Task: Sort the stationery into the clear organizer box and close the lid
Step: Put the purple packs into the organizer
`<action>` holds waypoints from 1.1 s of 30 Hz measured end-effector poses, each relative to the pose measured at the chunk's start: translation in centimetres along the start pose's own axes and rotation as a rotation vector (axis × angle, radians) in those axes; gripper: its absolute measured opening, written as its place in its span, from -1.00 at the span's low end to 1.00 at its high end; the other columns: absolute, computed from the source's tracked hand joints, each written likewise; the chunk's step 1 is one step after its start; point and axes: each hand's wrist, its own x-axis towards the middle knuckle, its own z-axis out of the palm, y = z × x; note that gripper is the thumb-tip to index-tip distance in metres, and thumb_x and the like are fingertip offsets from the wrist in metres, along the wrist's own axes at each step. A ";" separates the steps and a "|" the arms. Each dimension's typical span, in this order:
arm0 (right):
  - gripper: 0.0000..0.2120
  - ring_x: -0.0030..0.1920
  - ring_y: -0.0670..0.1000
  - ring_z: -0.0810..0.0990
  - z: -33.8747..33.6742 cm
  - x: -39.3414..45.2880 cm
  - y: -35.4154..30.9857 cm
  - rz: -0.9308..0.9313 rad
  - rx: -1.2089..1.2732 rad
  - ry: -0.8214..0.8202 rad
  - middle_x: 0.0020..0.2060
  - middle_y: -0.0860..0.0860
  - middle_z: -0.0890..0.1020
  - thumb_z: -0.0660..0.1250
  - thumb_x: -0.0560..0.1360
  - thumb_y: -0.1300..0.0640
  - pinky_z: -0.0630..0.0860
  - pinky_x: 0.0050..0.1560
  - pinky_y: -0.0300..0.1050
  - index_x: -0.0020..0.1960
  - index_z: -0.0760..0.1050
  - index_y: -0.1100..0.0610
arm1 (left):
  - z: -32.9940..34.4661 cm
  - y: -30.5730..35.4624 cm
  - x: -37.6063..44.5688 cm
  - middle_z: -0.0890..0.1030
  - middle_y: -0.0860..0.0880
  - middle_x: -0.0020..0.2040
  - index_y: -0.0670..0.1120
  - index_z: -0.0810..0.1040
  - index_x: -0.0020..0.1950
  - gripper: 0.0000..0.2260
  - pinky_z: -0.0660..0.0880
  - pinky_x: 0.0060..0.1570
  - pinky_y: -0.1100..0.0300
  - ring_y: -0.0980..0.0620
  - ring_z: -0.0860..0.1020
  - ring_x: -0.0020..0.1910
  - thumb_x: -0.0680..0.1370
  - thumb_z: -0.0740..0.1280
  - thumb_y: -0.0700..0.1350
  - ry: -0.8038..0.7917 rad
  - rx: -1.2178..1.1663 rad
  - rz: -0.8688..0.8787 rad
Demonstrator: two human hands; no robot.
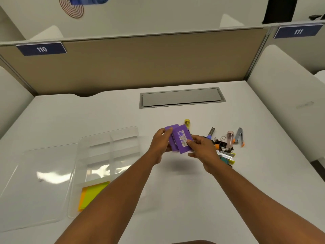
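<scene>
Both hands hold a small stack of purple boxes above the white table, right of the organizer. My left hand grips the stack's left side, and my right hand pinches the front box with its white label. The clear organizer box lies open on the left, with dividers. Its near compartment holds yellow and orange sticky notes. The clear lid lies flat to the left of the box.
A pile of stationery sits to the right: binder clips, a silver stapler, a pink tube, a blue-tipped marker, a yellow item. A grey cable hatch lies further back. A beige partition bounds the desk.
</scene>
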 end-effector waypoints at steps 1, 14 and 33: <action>-0.89 -0.05 -0.06 0.66 0.8 -0.1 0.0 -0.009 -0.053 0.008 -0.03 -0.02 0.67 0.34 0.57 0.06 0.63 -0.21 -0.16 0.10 0.53 -0.04 | -0.7 -0.1 -0.4 0.65 -0.02 0.05 -0.02 0.45 0.19 -0.71 0.63 -0.22 0.16 -0.04 0.68 -0.05 0.59 0.27 0.13 -0.005 -0.002 -0.006; -0.73 -0.08 0.00 0.66 10.7 -3.3 0.9 0.103 -0.122 -0.122 0.04 0.05 0.66 0.25 0.61 -0.01 0.56 -0.29 -0.18 0.28 0.49 0.03 | -10.4 -1.9 -4.6 0.68 0.00 -0.05 0.00 0.51 0.04 -0.77 0.61 -0.24 0.20 0.00 0.70 -0.15 0.61 0.24 0.14 0.067 -0.040 -0.026; -0.74 0.07 0.04 0.59 17.1 -6.4 2.7 -0.255 -1.182 -0.358 0.12 0.00 0.65 0.28 0.57 0.00 0.51 0.01 -0.10 0.22 0.58 0.00 | -25.9 -3.7 -10.5 0.45 -0.13 0.27 -0.06 0.51 0.25 -0.69 0.39 0.20 -0.05 -0.16 0.40 0.26 0.52 0.31 -0.03 0.718 0.809 0.099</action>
